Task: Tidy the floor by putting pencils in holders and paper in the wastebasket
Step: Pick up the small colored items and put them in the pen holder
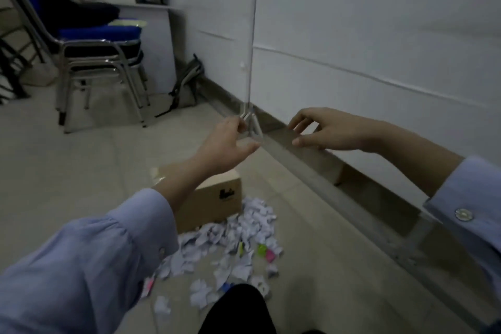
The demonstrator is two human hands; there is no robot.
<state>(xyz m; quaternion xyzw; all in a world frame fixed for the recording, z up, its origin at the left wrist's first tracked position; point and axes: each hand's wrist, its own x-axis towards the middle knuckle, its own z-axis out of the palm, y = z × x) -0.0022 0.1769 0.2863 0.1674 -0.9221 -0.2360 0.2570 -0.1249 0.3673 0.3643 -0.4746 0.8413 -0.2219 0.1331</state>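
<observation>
My view is dim and flat, with a bluish-grey cast and no strong shadows. The wall is the brightest area. Everything is soft; motion blur smears my sleeve and the scattered paper. Corners darken, and straight lines bow outward.

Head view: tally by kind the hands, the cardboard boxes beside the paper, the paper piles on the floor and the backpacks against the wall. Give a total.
Hands: 2 (left hand, right hand)
Cardboard box: 1
Paper pile: 1
Backpack: 1
Total: 5
</observation>
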